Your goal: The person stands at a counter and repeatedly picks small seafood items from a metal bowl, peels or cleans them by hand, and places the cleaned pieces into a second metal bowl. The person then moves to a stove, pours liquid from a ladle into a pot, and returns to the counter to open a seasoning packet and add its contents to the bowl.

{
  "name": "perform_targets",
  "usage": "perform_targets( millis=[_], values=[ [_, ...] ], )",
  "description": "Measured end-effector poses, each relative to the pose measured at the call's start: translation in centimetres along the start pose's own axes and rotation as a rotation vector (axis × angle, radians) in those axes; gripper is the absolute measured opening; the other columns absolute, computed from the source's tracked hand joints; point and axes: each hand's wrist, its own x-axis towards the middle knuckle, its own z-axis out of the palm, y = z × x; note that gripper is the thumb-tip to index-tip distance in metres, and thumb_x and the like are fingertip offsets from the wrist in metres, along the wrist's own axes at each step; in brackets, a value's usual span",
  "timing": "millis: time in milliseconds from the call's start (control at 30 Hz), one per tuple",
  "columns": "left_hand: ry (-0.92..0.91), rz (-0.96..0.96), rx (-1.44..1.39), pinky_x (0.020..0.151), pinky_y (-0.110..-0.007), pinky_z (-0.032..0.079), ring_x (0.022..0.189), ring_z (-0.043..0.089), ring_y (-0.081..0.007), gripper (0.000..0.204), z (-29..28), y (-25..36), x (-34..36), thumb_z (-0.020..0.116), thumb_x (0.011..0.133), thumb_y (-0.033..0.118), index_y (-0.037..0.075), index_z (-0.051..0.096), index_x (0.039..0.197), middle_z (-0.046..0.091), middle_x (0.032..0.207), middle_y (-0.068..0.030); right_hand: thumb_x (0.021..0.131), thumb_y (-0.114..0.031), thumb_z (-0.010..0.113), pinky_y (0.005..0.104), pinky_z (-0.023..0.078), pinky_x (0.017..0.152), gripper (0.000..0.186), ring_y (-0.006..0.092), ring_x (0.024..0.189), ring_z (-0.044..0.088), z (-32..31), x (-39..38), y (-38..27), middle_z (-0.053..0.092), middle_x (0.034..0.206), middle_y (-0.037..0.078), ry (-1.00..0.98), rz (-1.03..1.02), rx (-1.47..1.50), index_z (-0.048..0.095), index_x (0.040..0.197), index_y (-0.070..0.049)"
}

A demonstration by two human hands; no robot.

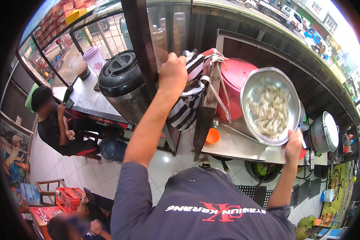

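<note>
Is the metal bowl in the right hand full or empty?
Partly full: the metal bowl, held by the right hand, shows pale food pieces covering its middle.

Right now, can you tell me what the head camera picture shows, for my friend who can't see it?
A person's right hand holds the rim of a big metal bowl of pale food pieces, tilted over a steel counter. Their left hand reaches up to a black-and-white striped bag beside a red bucket with metal tongs.
</note>
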Motion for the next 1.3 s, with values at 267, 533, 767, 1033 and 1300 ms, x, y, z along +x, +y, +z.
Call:
perform_targets(
  millis=[267,533,767,1033,1300],
  values=[
    [-0.338,0.066,0.347,0.087,-0.046,0.059,0.1,0.071,-0.0401,0.018,-5.1,2.4,6.1,0.058,0.089,0.003,-0.004,0.073,0.096,0.07,0.108,-0.023,0.093,-0.014,0.047,0.0215,0.038,0.034,0.025,0.0052,0.04,0.048,5.9,14.0,-12.8,0.06,0.064,0.001,-0.431,-0.077,-0.075,0.061,0.108,0.0],
    [-0.398,0.136,0.269,0.087,-0.043,0.058,0.099,0.071,-0.0386,0.02,-6.4,2.7,9.7,0.06,0.083,0.001,-0.002,0.075,0.098,0.072,0.104,-0.0262,0.091,-0.023,0.051,0.0268,0.032,0.033,0.022,0.0099,0.038,0.043,13.5,19.9,-18.1,0.048,0.054,0.0,-0.707,-0.011,-0.461,0.057,0.079,-0.007],
    [-0.594,0.057,0.197,0.102,-0.041,0.05,0.115,0.065,-0.0374,0.042,-8.9,5.4,8.2,0.055,0.078,-0.007,-0.002,0.071,0.117,0.07,0.12,-0.0231,0.086,-0.021,0.054,0.0323,0.028,0.036,0.023,0.0132,0.04,0.039,22.1,21.9,-21.5,0.046,0.056,0.005,-0.875,-0.02,-0.644,0.056,0.07,-0.004],
    [-0.517,-0.042,0.014,0.102,-0.042,0.05,0.115,0.064,-0.0398,0.04,-7.0,3.9,6.2,0.055,0.081,-0.004,-0.002,0.07,0.118,0.069,0.118,-0.0255,0.082,-0.016,0.063,0.0415,0.053,0.054,0.018,0.0293,0.06,0.066,31.3,20.1,-22.3,0.067,0.069,0.015,-0.899,-0.598,-1.118,0.073,0.082,-0.001],
    [-0.274,-0.231,-0.073,0.102,-0.046,0.05,0.119,0.06,-0.0426,0.03,-2.2,0.7,1.0,0.061,0.08,-0.005,-0.007,0.066,0.11,0.058,0.125,-0.026,0.081,-0.014,0.066,0.0433,0.059,0.085,0.026,0.0351,0.1,0.074,35.9,12.4,-19.3,0.075,0.104,0.021,-0.837,-0.705,-1.159,0.077,0.101,-0.003]
  ],
)
